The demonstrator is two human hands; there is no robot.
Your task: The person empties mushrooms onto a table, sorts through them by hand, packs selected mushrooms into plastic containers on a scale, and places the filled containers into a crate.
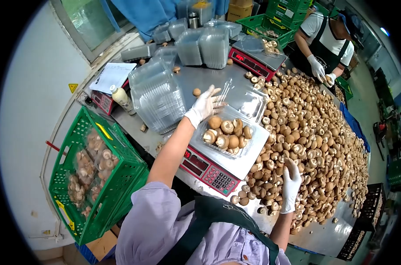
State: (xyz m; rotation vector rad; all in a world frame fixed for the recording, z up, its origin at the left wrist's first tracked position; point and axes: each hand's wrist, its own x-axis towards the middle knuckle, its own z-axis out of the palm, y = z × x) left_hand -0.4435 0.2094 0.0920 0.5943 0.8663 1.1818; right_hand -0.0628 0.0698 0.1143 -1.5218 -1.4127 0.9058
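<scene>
our open, clear plastic tray (232, 153) on the red scale (209, 171) held brown mushrooms (227, 127); a mushroom heap (315, 150) remained beside it. white-gloved left hand's (203, 106) fingers spread; right hand's (292, 186) unclear.

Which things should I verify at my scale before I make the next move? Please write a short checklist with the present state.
1. Tray on the scale: ok, it sits on the weighing plate.
2. Mushrooms inside the tray: ok, several caps and stems show.
3. Left hand clear of the tray: not ok, it is at the tray's far edge, fingers spread.
4. Right hand empty: cannot tell, it is at the edge of the mushroom pile and its palm is hidden.
5. Weight on the display: cannot tell, the red digits are not fully readable.
6. Spare containers nearby: ok, stacked beside the scale.
</scene>
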